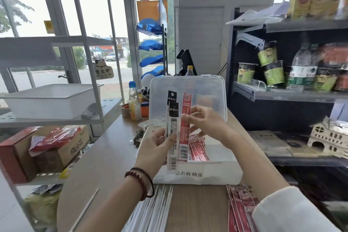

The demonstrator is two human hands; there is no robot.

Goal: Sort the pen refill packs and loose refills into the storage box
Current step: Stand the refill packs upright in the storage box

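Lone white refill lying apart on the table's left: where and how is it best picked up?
Probably pinch the lone white refill at mid-length from above, fingertips on its two long sides. It is thin, lies flat and diagonal on the table, and stands clear of the refill bundle, so both sides are free.

Daylight is flooding in through overexposed windows point(90, 15) at left, while wide-angle distortion is bending and blurring shelves point(305, 96) toward the edges.
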